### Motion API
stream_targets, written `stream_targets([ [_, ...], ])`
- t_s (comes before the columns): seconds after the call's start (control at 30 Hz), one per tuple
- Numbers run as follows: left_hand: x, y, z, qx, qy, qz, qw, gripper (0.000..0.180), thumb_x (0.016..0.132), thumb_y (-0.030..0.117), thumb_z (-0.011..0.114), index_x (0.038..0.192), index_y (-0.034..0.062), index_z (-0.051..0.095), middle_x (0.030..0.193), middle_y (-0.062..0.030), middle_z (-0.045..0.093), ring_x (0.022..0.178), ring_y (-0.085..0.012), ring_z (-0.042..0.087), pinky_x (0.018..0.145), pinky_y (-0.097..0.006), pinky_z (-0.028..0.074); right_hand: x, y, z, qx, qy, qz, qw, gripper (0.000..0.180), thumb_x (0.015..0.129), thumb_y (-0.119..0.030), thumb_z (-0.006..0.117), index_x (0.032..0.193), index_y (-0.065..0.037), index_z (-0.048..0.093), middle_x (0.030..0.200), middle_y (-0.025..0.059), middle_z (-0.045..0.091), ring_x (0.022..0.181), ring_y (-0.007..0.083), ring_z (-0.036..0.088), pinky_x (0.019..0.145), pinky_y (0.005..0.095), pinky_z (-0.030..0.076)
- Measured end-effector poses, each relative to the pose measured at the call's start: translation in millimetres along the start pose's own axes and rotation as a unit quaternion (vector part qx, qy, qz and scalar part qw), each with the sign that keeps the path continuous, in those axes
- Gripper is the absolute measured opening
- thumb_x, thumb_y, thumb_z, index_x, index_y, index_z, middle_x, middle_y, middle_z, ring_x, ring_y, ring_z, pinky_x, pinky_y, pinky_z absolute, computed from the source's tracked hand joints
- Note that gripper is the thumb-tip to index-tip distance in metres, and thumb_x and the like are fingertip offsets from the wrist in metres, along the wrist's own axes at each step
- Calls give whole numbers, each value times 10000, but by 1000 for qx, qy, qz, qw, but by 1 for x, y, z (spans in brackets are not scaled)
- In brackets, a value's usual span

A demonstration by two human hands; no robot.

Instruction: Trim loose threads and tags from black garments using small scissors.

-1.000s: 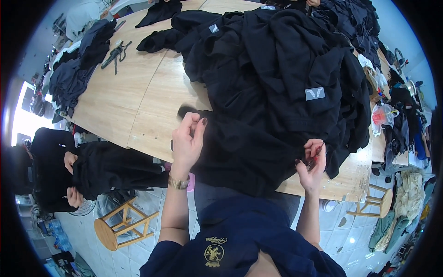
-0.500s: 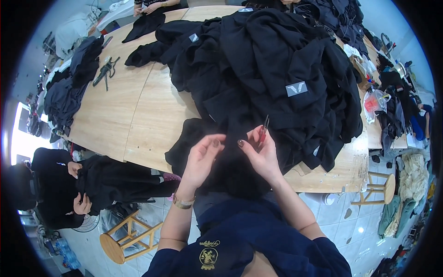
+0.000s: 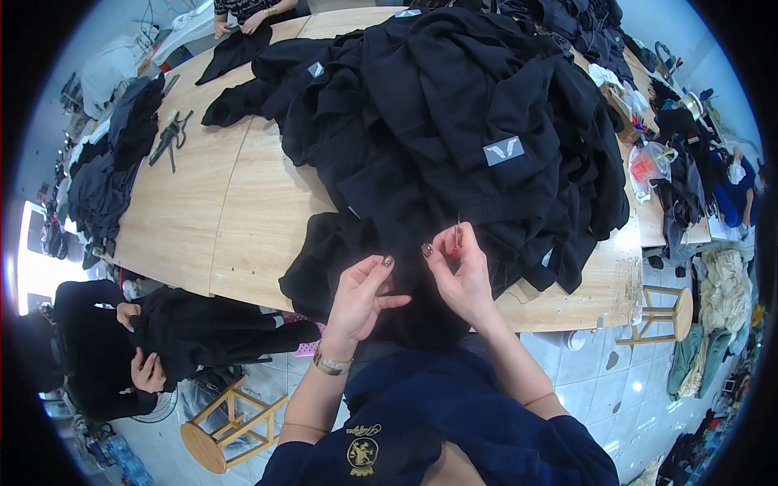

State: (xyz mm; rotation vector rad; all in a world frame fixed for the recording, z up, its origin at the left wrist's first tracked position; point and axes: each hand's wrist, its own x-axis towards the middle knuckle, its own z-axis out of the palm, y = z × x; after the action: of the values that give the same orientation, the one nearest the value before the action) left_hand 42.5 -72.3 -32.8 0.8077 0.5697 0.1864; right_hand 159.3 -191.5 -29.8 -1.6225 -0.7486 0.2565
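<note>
A large heap of black garments (image 3: pixel 454 89) covers the middle of the wooden table (image 3: pixel 182 219). At the heap's near edge, my left hand (image 3: pixel 356 298) is over the dark cloth with thumb and fingers apart and nothing visible between them. To its right, my right hand (image 3: pixel 462 275) grips small red-handled thread snips (image 3: pixel 457 249), their thin metal tip pointing away from me. Black cloth lies beneath both hands and hangs toward my lap. A grey rectangular patch (image 3: pixel 504 151) shows on one garment beyond my right hand.
Another person's hands (image 3: pixel 146 373) hold black cloth at the left; one more person (image 3: pixel 251 12) works at the far edge. Dark garments (image 3: pixel 113 162) line the table's left side. Wooden stools (image 3: pixel 203 445) stand on the floor at both sides. A plastic bag (image 3: pixel 648 166) lies at right.
My left hand has turned and lowered slightly, its thumb and finger spreading apart. The snips in my right hand now point more straight away from me. The view has shifted slightly.
</note>
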Motion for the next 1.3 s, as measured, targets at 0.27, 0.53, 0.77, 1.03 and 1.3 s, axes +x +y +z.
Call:
stream_targets([
  [0.27,0,-17,10,-69,-11,45,996,132,941,85,508,941,16,621,845,-75,648,750,-173,659,736,-377,586,-16,5,4,-30,-46,8,998,269,793,-48,658,870,-26,401,652,56,537,520,127,508,491,262,407],
  [0.53,4,-20,7,-145,22,71,987,97,922,69,544,976,62,624,851,-28,632,649,-82,569,812,-404,557,-18,-14,-26,196,-257,54,945,262,789,-4,607,771,-62,353,668,-14,473,602,51,422,541,211,345],
  [0.77,0,-11,11,-133,6,67,989,122,942,110,512,1021,60,590,952,-84,651,837,-197,659,835,-452,544,-15,-1,-24,-176,-122,-9,977,286,838,-256,660,809,-46,469,641,130,545,556,270,573,487,327,419],
  [1.03,1,-15,5,-153,-15,83,985,117,961,89,451,1022,65,546,1005,-135,644,923,-272,659,821,-484,550,-21,10,-14,-268,-86,-93,955,292,821,-296,663,734,-66,505,638,71,557,514,248,579,439,323,418],
  [1.3,3,-19,3,-137,-17,87,987,101,953,79,467,1003,69,554,976,-129,654,908,-258,662,825,-464,548,-19,9,-12,-280,-82,-109,950,289,816,-302,665,739,-71,509,641,62,548,512,242,575,438,328,413],
])
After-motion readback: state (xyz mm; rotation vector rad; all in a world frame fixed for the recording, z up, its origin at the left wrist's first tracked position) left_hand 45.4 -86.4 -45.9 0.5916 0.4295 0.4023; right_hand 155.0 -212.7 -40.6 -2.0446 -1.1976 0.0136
